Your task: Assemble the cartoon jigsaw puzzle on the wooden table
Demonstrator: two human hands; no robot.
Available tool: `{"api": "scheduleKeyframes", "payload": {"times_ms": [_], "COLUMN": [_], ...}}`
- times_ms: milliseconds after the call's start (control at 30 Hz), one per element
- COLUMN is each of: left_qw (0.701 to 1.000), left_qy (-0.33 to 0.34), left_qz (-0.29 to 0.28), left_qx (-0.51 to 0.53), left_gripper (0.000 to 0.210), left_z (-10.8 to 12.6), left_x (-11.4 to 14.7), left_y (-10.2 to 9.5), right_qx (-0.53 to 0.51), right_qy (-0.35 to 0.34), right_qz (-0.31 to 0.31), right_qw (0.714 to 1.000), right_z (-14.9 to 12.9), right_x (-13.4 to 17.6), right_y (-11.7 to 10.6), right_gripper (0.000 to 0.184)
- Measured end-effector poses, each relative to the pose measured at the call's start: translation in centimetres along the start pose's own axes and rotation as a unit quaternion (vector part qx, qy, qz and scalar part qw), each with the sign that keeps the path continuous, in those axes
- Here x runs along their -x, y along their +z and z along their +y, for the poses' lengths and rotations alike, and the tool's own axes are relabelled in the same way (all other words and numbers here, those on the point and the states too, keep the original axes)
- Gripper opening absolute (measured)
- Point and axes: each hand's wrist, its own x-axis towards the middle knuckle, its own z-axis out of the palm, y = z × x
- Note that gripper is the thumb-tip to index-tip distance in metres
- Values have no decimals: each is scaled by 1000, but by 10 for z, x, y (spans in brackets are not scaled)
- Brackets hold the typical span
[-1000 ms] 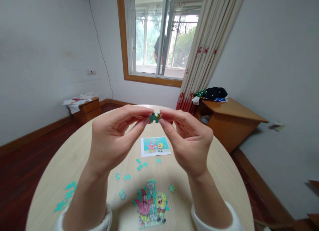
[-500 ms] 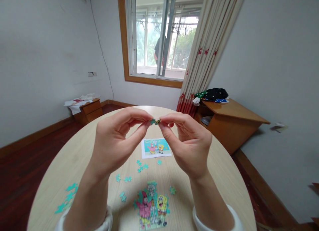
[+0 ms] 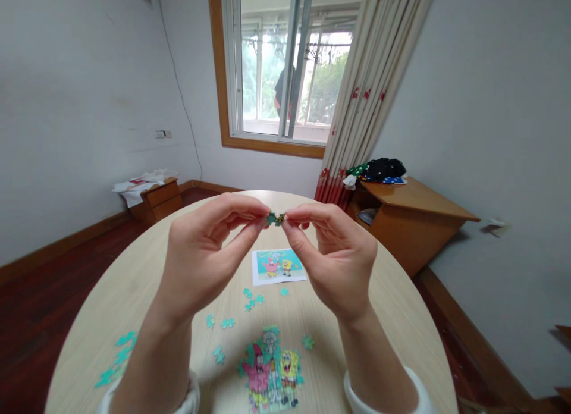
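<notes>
Above the far half of the table, my left hand pinches a small green jigsaw puzzle piece between thumb and fingertips. My right hand grips a darker, yellowish puzzle piece the same way. The two pieces meet edge to edge; whether they interlock I cannot tell. Below them lies a printed reference picture of cartoon characters. Nearer to me, between my forearms, sits a partly assembled puzzle with a pink, a yellow and a pale figure.
Loose turquoise pieces are scattered beyond the assembled part. More pieces lie by my left forearm, and one piece lies right of the puzzle. The round table has a wooden cabinet behind it on the right.
The two pieces have tilted slightly between my fingertips, and their outlines show more plainly. Both hands keep nearly the same place. The view has shifted a little.
</notes>
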Motion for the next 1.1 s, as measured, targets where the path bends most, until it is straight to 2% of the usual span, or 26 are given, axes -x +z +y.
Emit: {"api": "scheduleKeyframes", "payload": {"times_ms": [333, 700, 1100], "left_qw": [1000, 997, 993], "left_qy": [-16, -34, -64], "left_qz": [25, 61, 96], "left_qx": [-8, 14, 37], "left_gripper": [13, 9, 7], "left_z": [-6, -25, -28], "left_x": [-2, -6, -6], "left_y": [5, 14, 19], "right_qx": [15, 22, 26], "right_qy": [2, 25, 35], "right_qz": [6, -53, -98], "right_qw": [1000, 998, 994], "right_z": [5, 16, 14], "right_x": [-1, -1, -1], "right_y": [5, 9, 7], "right_gripper": [13, 29, 39]}}
